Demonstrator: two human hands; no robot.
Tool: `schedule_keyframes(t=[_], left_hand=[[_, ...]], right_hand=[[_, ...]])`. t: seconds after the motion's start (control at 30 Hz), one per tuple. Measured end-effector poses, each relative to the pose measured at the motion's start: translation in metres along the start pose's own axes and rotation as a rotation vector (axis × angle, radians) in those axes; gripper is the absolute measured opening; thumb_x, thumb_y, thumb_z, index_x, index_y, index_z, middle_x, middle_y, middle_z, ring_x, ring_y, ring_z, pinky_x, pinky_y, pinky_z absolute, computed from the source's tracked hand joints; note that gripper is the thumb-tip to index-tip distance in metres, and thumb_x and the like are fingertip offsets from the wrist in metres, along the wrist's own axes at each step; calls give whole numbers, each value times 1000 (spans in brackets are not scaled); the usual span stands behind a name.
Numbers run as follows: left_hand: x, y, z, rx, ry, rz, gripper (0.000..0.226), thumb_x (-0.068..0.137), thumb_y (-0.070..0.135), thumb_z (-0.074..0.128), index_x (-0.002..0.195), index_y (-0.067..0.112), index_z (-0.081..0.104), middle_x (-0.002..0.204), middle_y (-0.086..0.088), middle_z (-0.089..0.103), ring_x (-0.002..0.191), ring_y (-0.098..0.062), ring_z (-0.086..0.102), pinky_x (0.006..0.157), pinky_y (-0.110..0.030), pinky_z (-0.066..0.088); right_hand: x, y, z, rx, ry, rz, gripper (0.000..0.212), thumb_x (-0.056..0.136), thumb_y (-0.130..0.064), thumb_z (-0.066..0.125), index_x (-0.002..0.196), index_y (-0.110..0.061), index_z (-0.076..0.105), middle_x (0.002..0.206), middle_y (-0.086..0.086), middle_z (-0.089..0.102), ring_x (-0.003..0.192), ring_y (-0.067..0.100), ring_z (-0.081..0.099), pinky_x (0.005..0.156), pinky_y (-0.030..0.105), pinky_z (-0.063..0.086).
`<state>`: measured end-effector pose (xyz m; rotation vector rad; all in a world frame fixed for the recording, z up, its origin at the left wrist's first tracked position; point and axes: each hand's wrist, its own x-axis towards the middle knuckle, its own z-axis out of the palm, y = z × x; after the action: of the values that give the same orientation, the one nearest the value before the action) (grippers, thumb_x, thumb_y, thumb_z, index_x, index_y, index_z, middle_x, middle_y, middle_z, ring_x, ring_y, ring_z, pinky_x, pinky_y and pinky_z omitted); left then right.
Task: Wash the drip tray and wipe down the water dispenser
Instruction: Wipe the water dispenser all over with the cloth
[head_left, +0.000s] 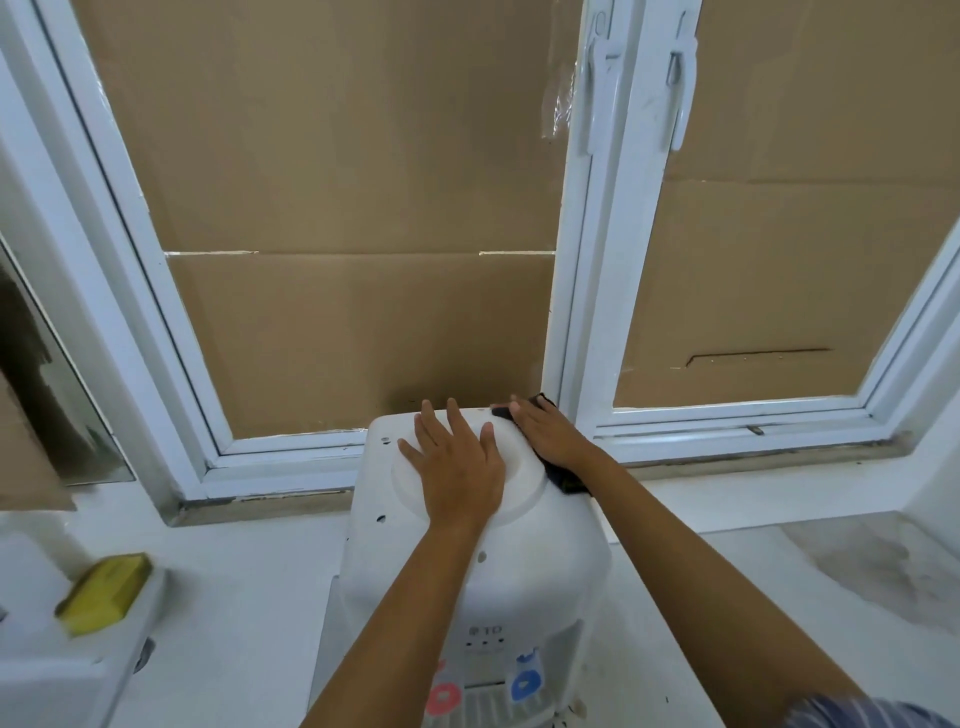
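A white tabletop water dispenser (519, 582) stands in front of me below the window. Its red tap (444, 693) and blue tap (525, 685) show at the lower front, with the ribbed drip tray (485, 707) between them. My left hand (457, 462) lies flat, fingers spread, on the round bottle seat on top. My right hand (545, 434) presses a black cloth (563, 480) onto the dispenser's top right rear corner; most of the cloth is hidden under the hand.
A yellow sponge (104, 592) lies on a white holder at the left. A white counter (234, 597) surrounds the dispenser. Behind it is a white window frame (582, 312) backed with brown cardboard (353, 208). The counter at right is stained.
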<state>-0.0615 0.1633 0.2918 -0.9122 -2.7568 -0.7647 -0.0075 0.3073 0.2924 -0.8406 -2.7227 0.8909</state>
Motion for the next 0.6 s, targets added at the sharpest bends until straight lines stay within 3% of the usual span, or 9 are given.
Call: schedule_keyframes(t=[0.17, 0.3, 0.37, 0.47, 0.6], left_hand=[[0, 2, 2, -82, 122, -20, 75, 94, 58, 12, 153, 12, 19, 155, -22, 24, 144, -37, 25, 113, -57, 24], [2, 1, 4, -96, 162, -16, 88, 89, 65, -10, 151, 12, 25, 152, -24, 31, 141, -38, 32, 110, -58, 30], [2, 1, 5, -105, 170, -19, 96, 85, 66, -18, 151, 12, 25, 153, -23, 30, 141, -38, 31, 111, -57, 28], [2, 1, 6, -105, 171, -11, 102, 79, 68, -25, 152, 14, 21, 156, -20, 24, 144, -36, 25, 114, -55, 23], [0, 1, 3, -108, 189, -27, 101, 79, 69, -23, 152, 16, 22, 156, -18, 23, 144, -34, 25, 115, -53, 21]], right_hand=[[29, -26, 0, -62, -127, -61, 49, 99, -60, 11, 131, -54, 48, 150, -16, 41, 144, 18, 29, 118, 51, 14], [52, -31, 4, 48, -233, -53, 45, 83, -81, 16, 100, -67, 55, 132, -15, 58, 122, 17, 52, 111, 57, 29], [61, -34, 5, 59, -253, -49, 45, 89, -72, 17, 102, -60, 58, 132, -12, 58, 120, 17, 53, 110, 56, 32], [65, -39, 3, 69, -204, -4, 55, 94, -64, 20, 125, -39, 58, 137, -5, 57, 121, 21, 54, 108, 47, 39], [77, -24, 4, 7, -85, 126, 50, 89, -60, 34, 103, -26, 67, 104, 2, 70, 91, 22, 65, 92, 44, 52]])
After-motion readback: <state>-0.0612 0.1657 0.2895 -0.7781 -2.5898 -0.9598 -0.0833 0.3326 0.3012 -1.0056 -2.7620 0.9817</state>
